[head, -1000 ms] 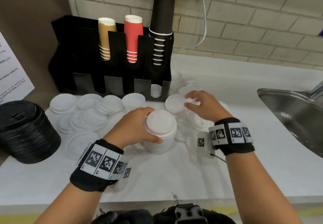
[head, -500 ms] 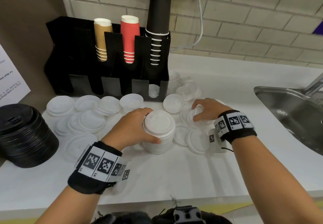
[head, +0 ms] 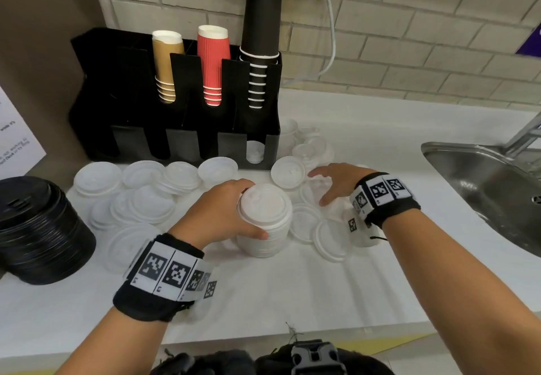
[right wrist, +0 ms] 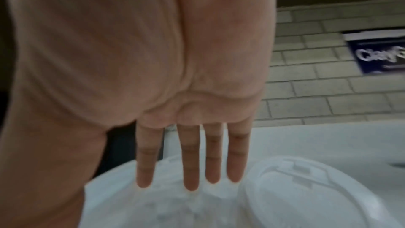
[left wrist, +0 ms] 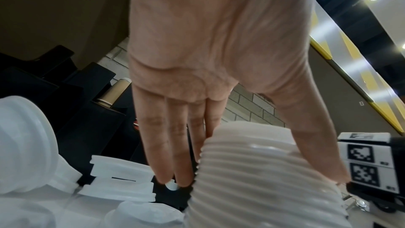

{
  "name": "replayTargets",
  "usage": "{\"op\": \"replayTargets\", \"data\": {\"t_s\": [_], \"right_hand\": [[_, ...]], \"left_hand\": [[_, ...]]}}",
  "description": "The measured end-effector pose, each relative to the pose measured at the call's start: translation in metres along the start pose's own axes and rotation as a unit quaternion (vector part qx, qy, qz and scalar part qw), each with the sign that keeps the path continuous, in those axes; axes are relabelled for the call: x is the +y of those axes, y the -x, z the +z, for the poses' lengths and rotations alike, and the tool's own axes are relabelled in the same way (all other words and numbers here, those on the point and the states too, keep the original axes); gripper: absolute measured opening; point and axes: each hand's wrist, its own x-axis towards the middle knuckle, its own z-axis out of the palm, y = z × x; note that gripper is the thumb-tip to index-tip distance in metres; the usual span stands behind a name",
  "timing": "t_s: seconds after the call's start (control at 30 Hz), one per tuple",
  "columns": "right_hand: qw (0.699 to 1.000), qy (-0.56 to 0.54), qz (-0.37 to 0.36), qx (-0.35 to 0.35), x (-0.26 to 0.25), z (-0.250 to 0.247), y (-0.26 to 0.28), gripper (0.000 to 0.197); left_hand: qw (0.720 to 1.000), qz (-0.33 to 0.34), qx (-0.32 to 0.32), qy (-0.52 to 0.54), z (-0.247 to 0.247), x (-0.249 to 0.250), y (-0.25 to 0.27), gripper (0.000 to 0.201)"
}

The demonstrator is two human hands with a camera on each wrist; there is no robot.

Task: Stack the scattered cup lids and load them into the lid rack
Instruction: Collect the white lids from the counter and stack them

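A tall stack of white lids (head: 265,221) (left wrist: 258,176) stands on the counter at the middle. My left hand (head: 222,213) (left wrist: 219,93) grips its side, thumb in front and fingers behind. My right hand (head: 336,182) (right wrist: 188,145) hovers flat with straight fingers over loose white lids (head: 314,196) (right wrist: 197,205) to the right of the stack, holding nothing. More loose white lids (head: 146,196) lie scattered to the left. The black rack (head: 175,105) stands at the back; its rightmost lower slot shows a white lid (head: 254,152).
A stack of black lids (head: 38,228) sits at the left edge. Brown, red and black cup stacks (head: 260,40) stand in the rack. A steel sink (head: 491,193) is at the right. More white lids (head: 310,146) lie right of the rack.
My right hand has let go of the lid it pinched near the rack and moved back toward me, now spread flat over the lids right of the stack. The left hand has stayed on the stack.
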Motion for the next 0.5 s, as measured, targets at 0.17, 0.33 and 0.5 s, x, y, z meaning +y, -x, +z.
{"op": "replayTargets", "data": {"t_s": [0.17,0.33,0.5], "right_hand": [[0.999,0.034,-0.009,-0.024,-0.002,0.003,-0.013,0.082],[1.0,0.001,-0.003,0.027,-0.001,-0.005,-0.006,0.071],[0.993,-0.085,-0.025,0.082,-0.002,-0.011,0.023,0.056]], "left_hand": [[1.0,0.001,-0.004,-0.009,-0.001,-0.001,-0.002,0.072],[1.0,-0.005,-0.004,-0.025,-0.001,-0.002,-0.004,0.075],[0.999,-0.015,-0.006,-0.039,-0.001,-0.002,-0.006,0.084]]}}
